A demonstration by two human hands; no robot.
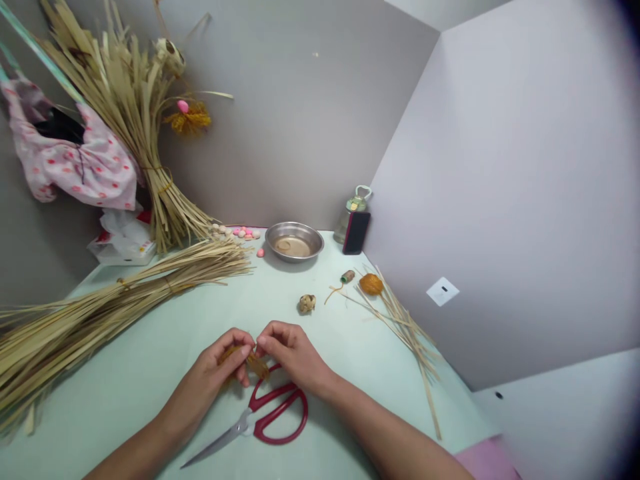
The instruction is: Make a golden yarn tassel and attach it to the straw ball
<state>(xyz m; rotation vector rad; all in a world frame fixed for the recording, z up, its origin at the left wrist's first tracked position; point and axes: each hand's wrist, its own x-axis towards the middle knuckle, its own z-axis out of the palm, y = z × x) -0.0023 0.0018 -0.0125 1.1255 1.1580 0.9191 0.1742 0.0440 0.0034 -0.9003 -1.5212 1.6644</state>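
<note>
My left hand [220, 367] is closed on a small bundle of mustard-brown yarn [259, 367], whose looped end hangs out below the fingers. My right hand [295, 357] is pinched right beside the left fingertips; what lies between its thumb and finger is too small to make out. Under both hands, a pair of scissors [280, 420] with red handles lies on the table, its blades toward the lower left. Just beyond the hands sits a small woven straw ball [307, 304]. A ball of mustard yarn [371, 285] and a small spool [347, 275] lie farther right.
Bundles of dry straw strips [125, 287] cover the left side, with loose strips [410, 333] at right. A metal bowl [295, 241] of water, pink and pale beads [243, 233], a phone [357, 233] against a bottle [344, 223], and a tissue pack [123, 250] line the wall.
</note>
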